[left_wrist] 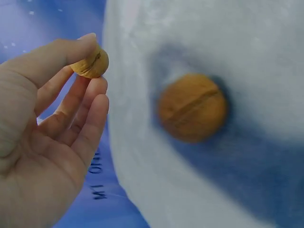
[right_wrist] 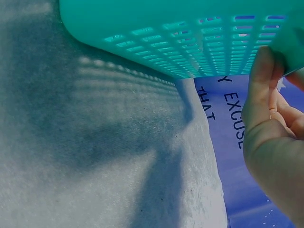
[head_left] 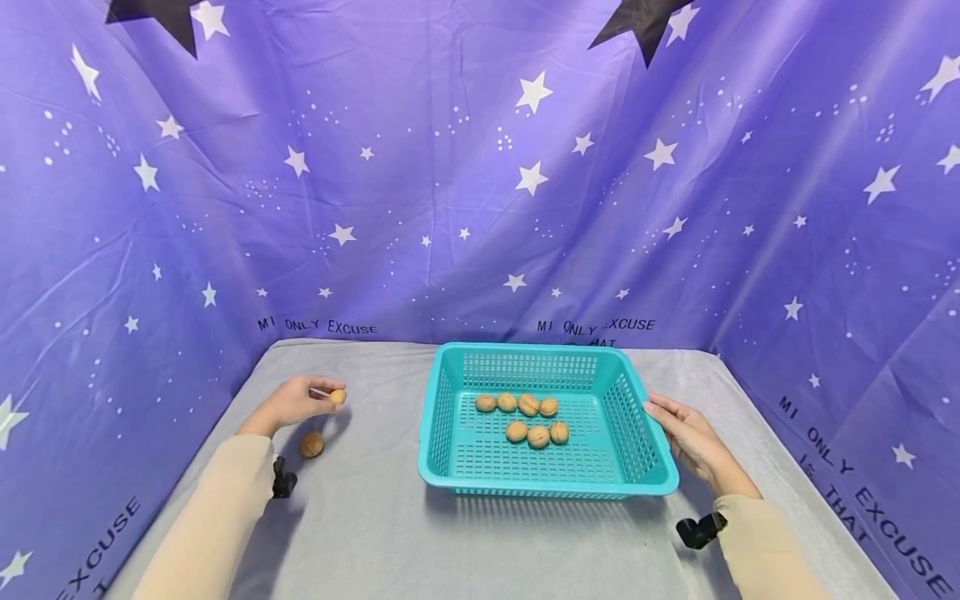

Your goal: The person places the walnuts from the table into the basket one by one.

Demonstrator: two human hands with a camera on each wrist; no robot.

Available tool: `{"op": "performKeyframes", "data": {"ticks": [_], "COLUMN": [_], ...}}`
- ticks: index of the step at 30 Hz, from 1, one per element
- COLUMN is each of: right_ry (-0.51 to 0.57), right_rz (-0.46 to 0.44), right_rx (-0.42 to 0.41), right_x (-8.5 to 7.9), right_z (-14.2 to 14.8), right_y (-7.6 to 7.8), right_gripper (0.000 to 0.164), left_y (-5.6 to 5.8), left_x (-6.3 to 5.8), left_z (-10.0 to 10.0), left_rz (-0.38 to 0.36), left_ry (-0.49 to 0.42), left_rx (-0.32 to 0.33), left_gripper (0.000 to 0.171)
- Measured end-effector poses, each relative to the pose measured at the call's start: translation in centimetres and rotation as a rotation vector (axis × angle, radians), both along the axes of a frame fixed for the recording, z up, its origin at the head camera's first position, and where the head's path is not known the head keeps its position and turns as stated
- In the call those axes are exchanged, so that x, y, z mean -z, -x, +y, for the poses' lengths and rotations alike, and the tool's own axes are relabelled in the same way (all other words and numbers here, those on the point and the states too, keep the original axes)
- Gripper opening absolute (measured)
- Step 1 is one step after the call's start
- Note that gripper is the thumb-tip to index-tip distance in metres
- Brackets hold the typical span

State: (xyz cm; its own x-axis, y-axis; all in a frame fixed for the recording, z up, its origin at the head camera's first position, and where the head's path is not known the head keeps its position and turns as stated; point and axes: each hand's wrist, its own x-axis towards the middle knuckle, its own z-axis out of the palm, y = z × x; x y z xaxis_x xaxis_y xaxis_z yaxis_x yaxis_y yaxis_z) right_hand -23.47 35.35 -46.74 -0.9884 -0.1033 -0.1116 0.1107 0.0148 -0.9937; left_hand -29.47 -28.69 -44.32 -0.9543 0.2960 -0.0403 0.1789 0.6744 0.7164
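Observation:
At the left of the table, my left hand (head_left: 298, 400) pinches a walnut (left_wrist: 92, 64) between thumb and fingertips, held above the cloth. A second walnut (head_left: 311, 444) lies on the cloth just below that hand; it looks large and blurred in the left wrist view. To the right stands a turquoise plastic basket (head_left: 547, 492) with slotted walls. Inside it, several walnuts (head_left: 528, 405) sit in two loose rows. My right hand (head_left: 693, 437) grips the basket's right rim, the thumb (right_wrist: 262, 66) against it; some of its fingers are partly hidden in the right wrist view.
Grey cloth (head_left: 360, 533) covers the table. Purple star-printed curtains (head_left: 480, 208) rise along its back and both sides. A small black wrist camera (head_left: 701, 531) sits on the right cuff, another (head_left: 283, 479) on the left.

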Motion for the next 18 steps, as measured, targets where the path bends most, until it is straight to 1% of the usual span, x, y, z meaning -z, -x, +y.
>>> {"op": "performKeyframes", "data": {"ticks": [7, 11, 18], "right_ry": [-0.010, 0.006, 0.013], "right_rz": [0.002, 0.002, 0.003], "right_rx": [0.003, -0.002, -0.003], "right_x": [-0.1, 0.0, -0.1], "right_z": [-0.1, 0.0, 0.0], "right_y": [0.0, 0.0, -0.1], "right_gripper": [0.072, 0.071, 0.071], "left_y": [0.3, 0.2, 0.2], "left_x": [-2.6, -4.1, -5.9], "left_z": [1.2, 2.2, 4.4], "left_rz": [0.054, 0.096, 0.134], "left_ry": [-0.009, -0.007, 0.006], "left_rx": [0.030, 0.066, 0.112], "left_gripper": [0.046, 0.045, 0.042]}}
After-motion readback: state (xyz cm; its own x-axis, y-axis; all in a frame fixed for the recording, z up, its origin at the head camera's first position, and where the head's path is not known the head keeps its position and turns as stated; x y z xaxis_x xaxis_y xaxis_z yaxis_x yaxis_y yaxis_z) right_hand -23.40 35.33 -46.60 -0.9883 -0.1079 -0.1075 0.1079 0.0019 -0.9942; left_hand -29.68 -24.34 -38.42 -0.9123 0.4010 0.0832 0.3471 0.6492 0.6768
